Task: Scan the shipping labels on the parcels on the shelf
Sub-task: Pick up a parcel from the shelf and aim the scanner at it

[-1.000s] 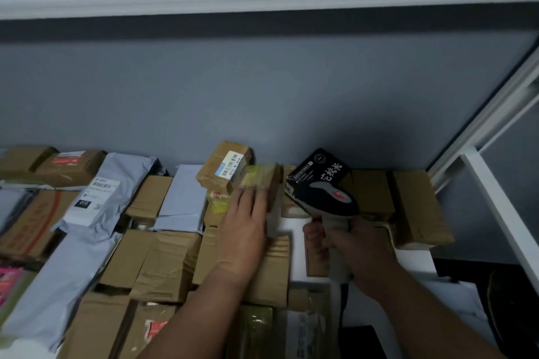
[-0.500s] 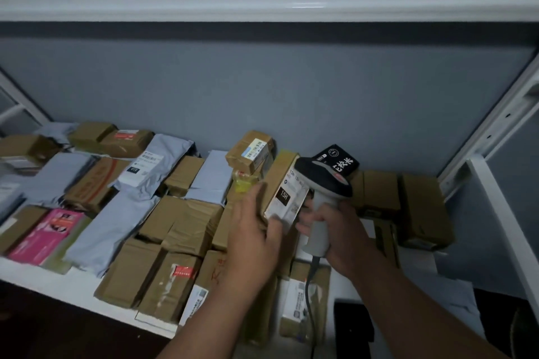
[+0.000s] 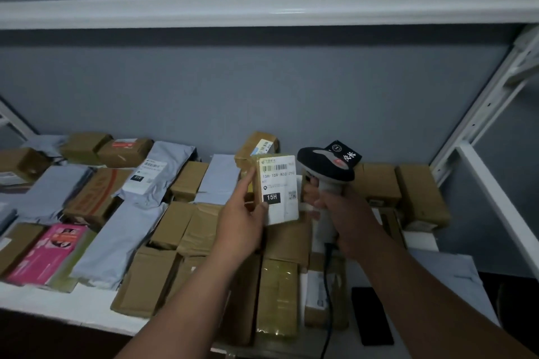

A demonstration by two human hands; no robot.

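Nearest the front edge of the white shelf [image 3: 87, 304], brown boxes lie flat, with a pink packet [image 3: 46, 256] towards the left end and a dark slab, possibly a phone [image 3: 372, 316], towards the right. Just beyond, the left hand [image 3: 242, 221] grips a small parcel [image 3: 277, 189] upright above the pile, thumb across its white shipping label [image 3: 280, 186] facing the camera. Right beside it, the right hand [image 3: 341, 213] wraps the handle of the scanner [image 3: 325, 166], whose dark head blocks part of a black packet [image 3: 344, 153]. Grey mailers [image 3: 116, 239] and more cartons crowd towards the back edge.
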